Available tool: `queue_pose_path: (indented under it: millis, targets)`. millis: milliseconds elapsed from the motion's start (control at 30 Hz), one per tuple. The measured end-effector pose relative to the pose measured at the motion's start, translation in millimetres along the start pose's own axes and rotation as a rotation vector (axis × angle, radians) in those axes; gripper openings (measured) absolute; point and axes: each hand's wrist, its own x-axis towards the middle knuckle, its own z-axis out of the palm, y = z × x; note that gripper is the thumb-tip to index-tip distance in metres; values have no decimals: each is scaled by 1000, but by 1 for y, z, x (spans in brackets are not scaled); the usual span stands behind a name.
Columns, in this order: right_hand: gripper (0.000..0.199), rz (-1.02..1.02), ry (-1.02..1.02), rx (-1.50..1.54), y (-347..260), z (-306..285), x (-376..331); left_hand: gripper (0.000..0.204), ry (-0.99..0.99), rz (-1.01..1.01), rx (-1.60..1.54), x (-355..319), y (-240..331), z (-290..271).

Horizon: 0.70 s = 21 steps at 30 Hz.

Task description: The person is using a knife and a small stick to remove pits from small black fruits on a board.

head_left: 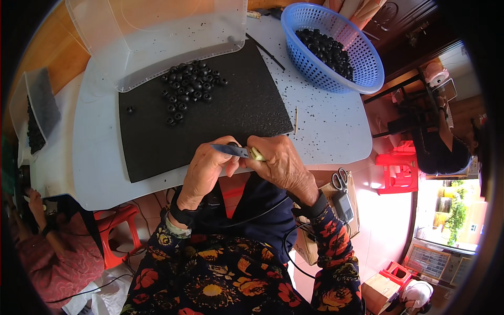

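Observation:
My right hand is closed round the pale handle of a small knife, its blade pointing left across my left fingers. Pinched in my left hand, right beside the blade, is a small black round part, mostly hidden by fingers. Both hands meet at the near edge of a black mat. Farther back on this mat lies a pile of black round parts, several showing a hole at one end. A single black part sits apart at the mat's left.
A blue perforated basket of black parts stands at the back right. Behind the mat is a clear plastic bin. Dark crumbs and a thin stick lie on the pale table. Scissors rest on a carton; co-workers sit on both sides.

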Motion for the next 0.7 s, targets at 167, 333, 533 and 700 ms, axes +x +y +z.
queue_pose_path:
  millis: [167,333,533,700]
  targets:
    - [26,-9,-2,-3,-1,0,0,27,-3,-2,-18,-2,0,-1]
    - [27,24,-13,-10,-2,0,-2,26,14,-13,-37,-1,0,2]
    - [25,73,-19,-109,-6,-3,4,21,-72,70,345,-10,-3,7]
    - [17,176,105,92,-7,0,5,20,-43,197,279,-8,-9,5]
